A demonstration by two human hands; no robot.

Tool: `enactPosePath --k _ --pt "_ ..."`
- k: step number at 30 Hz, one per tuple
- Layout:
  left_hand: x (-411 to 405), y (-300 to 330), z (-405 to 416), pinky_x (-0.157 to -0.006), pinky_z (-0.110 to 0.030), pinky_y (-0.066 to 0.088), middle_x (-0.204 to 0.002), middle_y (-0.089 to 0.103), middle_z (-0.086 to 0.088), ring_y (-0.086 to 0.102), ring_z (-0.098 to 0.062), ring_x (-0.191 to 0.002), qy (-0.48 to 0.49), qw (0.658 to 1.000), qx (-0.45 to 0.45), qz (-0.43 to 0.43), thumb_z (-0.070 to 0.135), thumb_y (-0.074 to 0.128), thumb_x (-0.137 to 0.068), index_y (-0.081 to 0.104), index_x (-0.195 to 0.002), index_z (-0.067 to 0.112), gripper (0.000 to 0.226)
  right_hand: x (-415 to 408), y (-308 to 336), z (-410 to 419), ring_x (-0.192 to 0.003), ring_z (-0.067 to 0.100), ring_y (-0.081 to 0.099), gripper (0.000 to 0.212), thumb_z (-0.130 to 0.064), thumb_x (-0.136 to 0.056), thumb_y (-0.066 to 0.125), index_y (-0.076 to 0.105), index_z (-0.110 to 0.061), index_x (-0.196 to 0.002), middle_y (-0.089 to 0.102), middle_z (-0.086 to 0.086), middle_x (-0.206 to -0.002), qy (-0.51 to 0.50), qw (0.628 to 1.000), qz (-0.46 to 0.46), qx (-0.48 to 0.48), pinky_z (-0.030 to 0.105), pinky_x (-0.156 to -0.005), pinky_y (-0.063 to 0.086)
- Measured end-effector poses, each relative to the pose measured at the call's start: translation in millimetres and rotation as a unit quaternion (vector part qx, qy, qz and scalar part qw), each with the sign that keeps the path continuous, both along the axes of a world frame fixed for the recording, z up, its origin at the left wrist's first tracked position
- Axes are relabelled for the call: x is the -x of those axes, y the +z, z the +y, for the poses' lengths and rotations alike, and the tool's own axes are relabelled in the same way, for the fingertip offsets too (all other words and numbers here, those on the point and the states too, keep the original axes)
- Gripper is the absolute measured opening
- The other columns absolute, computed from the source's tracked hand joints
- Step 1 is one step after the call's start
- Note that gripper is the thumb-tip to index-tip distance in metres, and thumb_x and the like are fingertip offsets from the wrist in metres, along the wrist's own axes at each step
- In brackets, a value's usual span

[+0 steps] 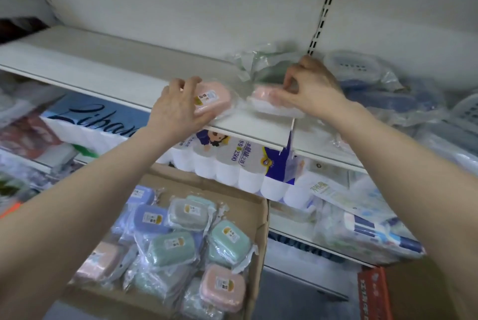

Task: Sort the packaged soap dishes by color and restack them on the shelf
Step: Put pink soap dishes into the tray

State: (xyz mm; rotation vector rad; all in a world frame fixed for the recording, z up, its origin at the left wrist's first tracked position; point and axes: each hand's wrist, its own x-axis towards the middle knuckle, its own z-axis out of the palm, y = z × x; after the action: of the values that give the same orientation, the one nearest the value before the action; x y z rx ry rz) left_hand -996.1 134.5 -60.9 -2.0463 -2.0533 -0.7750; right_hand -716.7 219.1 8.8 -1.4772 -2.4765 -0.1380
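Observation:
Two pink packaged soap dishes lie on the white shelf (85, 66) near its front edge. My left hand (178, 110) grips the left pink dish (214, 98), fingers curled over its top. My right hand (307, 89) pinches the right pink dish (263, 94) in its clear wrapper. Behind it sits a dark green wrapped dish (271, 71), partly hidden. Below, a cardboard box (258, 229) holds several wrapped dishes: blue (152, 219), grey (188, 212), mint green (227, 239) and pink (223, 287).
Blue and clear wrapped dishes (382, 87) pile up on the shelf at right. Toilet paper packs (232, 162) fill the shelf below. A slotted upright (323, 9) runs up the back wall. A red box (372, 294) stands at lower right.

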Motion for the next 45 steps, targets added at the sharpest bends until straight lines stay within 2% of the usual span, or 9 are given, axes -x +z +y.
enactPosePath --k 4,8,18,24,29,32,35,40,45 --pt "2 1 0 -0.093 -0.047 0.043 -0.124 0.054 -0.019 0.05 -0.041 -0.108 0.023 0.998 0.058 0.013 0.076 0.042 -0.071 0.044 -0.134 0.013 0.089 -5 -18 -13 -0.105 0.026 0.051 0.062 -0.058 -0.068 0.078 0.055 -0.019 -0.111 0.051 0.006 -0.12 0.014 0.996 0.024 0.087 0.032 -0.079 0.04" --pt "3 2 -5 -0.093 -0.047 0.043 -0.124 0.051 -0.018 0.049 -0.04 -0.11 0.005 0.998 0.068 -0.01 0.066 0.058 -0.079 0.04 -0.137 0.015 0.079 -10 -33 -20 -0.126 0.034 0.047 0.094 -0.061 -0.072 0.075 0.034 -0.022 -0.147 0.047 0.014 -0.143 -0.032 0.991 0.006 0.133 0.04 -0.102 0.041" --pt "44 -24 -63 -0.095 -0.038 0.042 -0.129 0.05 -0.011 0.048 -0.029 -0.114 -0.057 0.994 -0.057 -0.076 0.052 0.063 -0.079 0.04 -0.138 0.014 0.074 35 -53 -113 -0.115 0.033 0.041 0.087 -0.063 -0.067 0.073 0.042 -0.027 -0.14 0.048 0.012 -0.124 -0.142 0.983 0.113 -0.025 0.041 -0.096 0.034" --pt "76 -80 -123 -0.094 -0.036 0.04 -0.127 0.051 -0.012 0.046 -0.026 -0.114 -0.078 0.991 -0.034 -0.106 0.05 0.064 -0.084 0.041 -0.138 0.007 0.073 54 -112 -194 -0.108 0.03 0.045 0.086 -0.069 -0.068 0.064 0.044 -0.026 -0.139 0.051 0.008 -0.117 -0.147 0.978 0.129 -0.078 0.038 -0.091 0.036" --pt "94 -155 -172 -0.088 -0.043 0.045 -0.117 0.057 -0.013 0.053 -0.032 -0.104 -0.123 0.989 0.075 -0.046 0.062 0.064 -0.078 0.038 -0.142 0.03 0.076 60 -202 -258 -0.108 0.034 0.047 0.085 -0.068 -0.069 0.062 0.045 -0.023 -0.139 0.053 0.011 -0.116 -0.198 0.97 0.138 0.026 0.041 -0.09 0.039" --pt "100 -196 -187 -0.096 -0.044 0.041 -0.125 0.055 -0.013 0.052 -0.037 -0.112 -0.14 0.96 0.244 0.015 0.07 0.049 -0.07 0.046 -0.139 0.02 0.085 63 -254 -285 -0.106 0.037 0.048 0.084 -0.065 -0.07 0.067 0.041 -0.027 -0.14 0.054 0.014 -0.116 -0.243 0.949 0.085 0.184 0.044 -0.09 0.042" --pt "95 -221 -187 -0.105 -0.042 0.034 -0.136 0.048 -0.009 0.044 -0.032 -0.124 -0.162 0.933 0.311 0.078 0.059 0.063 -0.075 0.037 -0.144 0.023 0.083 68 -291 -296 -0.113 0.035 0.044 0.078 -0.059 -0.076 0.065 0.033 -0.031 -0.141 0.048 0.012 -0.127 -0.239 0.926 0.018 0.293 0.044 -0.092 0.043" --pt "81 -244 -162 -0.111 -0.044 0.028 -0.143 0.04 -0.006 0.035 -0.03 -0.133 -0.174 0.921 0.331 0.105 0.054 0.061 -0.081 0.029 -0.147 0.027 0.078 83 -330 -276 -0.133 0.037 0.032 0.077 -0.048 -0.084 0.061 0.021 -0.033 -0.148 0.035 0.017 -0.145 -0.199 0.923 -0.028 0.328 0.046 -0.106 0.038" --pt "74 -268 -146 -0.116 -0.051 0.017 -0.153 0.029 -0.005 0.02 -0.035 -0.143 -0.181 0.911 0.347 0.132 0.056 0.049 -0.091 0.022 -0.149 0.028 0.07 89 -353 -265 -0.138 0.037 0.028 0.082 -0.036 -0.084 0.064 0.015 -0.034 -0.15 0.032 0.014 -0.146 -0.158 0.933 -0.076 0.315 0.05 -0.104 0.04"
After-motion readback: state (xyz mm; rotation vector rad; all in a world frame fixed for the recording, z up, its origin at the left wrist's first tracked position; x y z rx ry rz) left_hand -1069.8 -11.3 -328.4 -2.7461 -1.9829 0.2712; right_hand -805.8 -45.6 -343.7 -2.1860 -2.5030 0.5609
